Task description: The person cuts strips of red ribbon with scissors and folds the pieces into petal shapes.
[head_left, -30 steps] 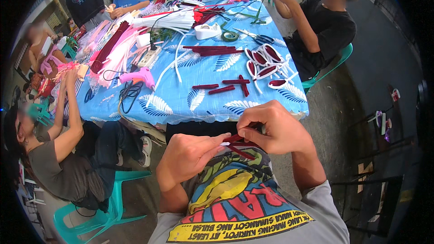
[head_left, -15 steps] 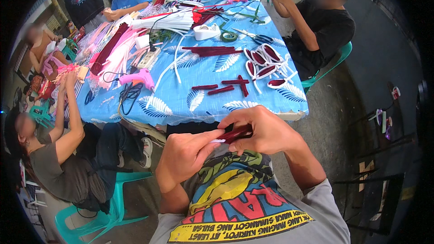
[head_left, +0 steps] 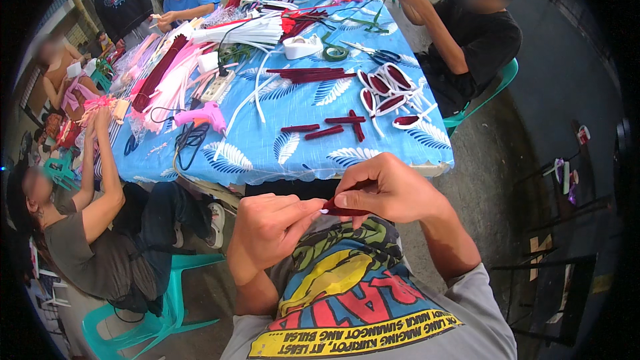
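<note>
A dark red pipe-cleaner piece (head_left: pixel 348 212) with a white tip is held between my hands, in front of my shirt and just off the table's near edge. My left hand (head_left: pixel 270 227) pinches its white end. With thumb and fingers, my right hand (head_left: pixel 397 193) grips the red length and covers part of it. Beyond my hands, short dark red pipe-cleaner bundles (head_left: pixel 325 133) lie on the table, two of them crossed. To their right are several leaf-shaped pieces (head_left: pixel 392 105), red inside white borders with white stems. A longer dark red bundle (head_left: pixel 313 75) lies farther back.
The table wears a blue leaf-print cloth (head_left: pixel 267 163). On it are a pink glue gun (head_left: pixel 203 117), a power strip (head_left: pixel 221 85), a white tape dispenser (head_left: pixel 303 47), green tape (head_left: pixel 335 53), scissors (head_left: pixel 379 53) and white stems (head_left: pixel 247 35). Several people work around it.
My right hand's fingers have closed in, the thumb now pressing over the red piece. The gap seen between its fingers has narrowed. My left hand keeps its pinch, nearly in place.
</note>
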### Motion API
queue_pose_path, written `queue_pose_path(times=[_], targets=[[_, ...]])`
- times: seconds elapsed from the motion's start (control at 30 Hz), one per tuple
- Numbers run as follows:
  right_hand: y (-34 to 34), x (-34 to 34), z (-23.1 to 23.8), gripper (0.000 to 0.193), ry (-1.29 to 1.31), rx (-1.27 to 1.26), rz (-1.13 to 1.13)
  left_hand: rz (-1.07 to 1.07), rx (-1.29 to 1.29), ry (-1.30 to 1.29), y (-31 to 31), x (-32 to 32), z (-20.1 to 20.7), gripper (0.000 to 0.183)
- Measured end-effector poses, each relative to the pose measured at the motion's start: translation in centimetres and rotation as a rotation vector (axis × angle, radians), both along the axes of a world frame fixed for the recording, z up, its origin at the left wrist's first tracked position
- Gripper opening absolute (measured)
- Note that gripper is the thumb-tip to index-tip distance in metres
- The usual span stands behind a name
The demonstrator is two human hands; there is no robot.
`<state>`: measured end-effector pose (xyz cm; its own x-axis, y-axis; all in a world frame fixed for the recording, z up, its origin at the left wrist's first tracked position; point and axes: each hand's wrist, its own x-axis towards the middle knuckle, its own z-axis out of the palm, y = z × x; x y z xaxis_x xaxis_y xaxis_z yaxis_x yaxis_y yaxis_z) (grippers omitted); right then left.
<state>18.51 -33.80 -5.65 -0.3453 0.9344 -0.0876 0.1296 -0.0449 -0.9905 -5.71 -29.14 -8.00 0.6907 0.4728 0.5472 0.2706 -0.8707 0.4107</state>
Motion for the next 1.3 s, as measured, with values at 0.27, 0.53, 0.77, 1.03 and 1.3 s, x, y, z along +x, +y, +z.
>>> queue_pose_path(times=[0.27, 0.53, 0.77, 1.03, 1.3], targets=[[0.3, 0.1, -0.5, 0.02, -0.229, 0.242, 0.014, 0.006, 0.024, 0.007, 0.1, -0.4, -0.2, 0.014], [0.2, -0.2, -0.7, 0.019, -0.168, 0.292, 0.066, -0.004, 0.029, 0.0, 0.0, -0.4, 0.0, 0.013], [0.7, -0.8, 0.2, 0.027, -0.285, 0.229, 0.141, -0.001, 0.04, -0.007, 0.0, -0.2, 0.1, 0.012], [1.0, -0.7, -0.4, 0.022, -0.486, 0.435, 0.222, 0.014, 0.055, -0.005, 0.2, -0.5, -0.2, 0.012], [0.9, -0.4, -1.0, 0.023, -0.37, 0.395, 0.26, -0.038, 0.055, 0.01, 0.4, -1.1, -0.1, 0.012]])
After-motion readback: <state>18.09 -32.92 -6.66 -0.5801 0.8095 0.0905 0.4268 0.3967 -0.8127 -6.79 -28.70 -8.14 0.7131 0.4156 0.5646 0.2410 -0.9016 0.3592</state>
